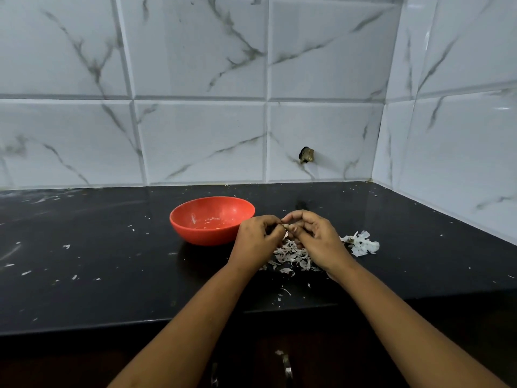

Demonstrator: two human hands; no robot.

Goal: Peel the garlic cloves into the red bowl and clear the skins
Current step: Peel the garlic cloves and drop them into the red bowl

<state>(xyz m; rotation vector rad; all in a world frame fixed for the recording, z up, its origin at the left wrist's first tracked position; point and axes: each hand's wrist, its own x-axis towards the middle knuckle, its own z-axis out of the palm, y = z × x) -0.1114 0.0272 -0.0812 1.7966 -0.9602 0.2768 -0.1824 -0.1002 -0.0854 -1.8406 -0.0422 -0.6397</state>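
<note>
A red bowl (208, 219) stands on the black counter, left of my hands, with pale peeled bits lying in its bottom. My left hand (258, 239) and my right hand (314, 238) meet just right of the bowl, and both pinch one small garlic clove (286, 227) between their fingertips. A heap of white garlic skins (291, 257) lies on the counter under the hands. A second clump of skins with a dark root piece (362, 243) lies further right.
The black counter (112, 261) is strewn with small skin flakes on the left and near its front edge. Marble-look tiled walls close off the back and right side; the back wall has a small dark hole (306, 155). Metal drawer handles (286, 366) show below the edge.
</note>
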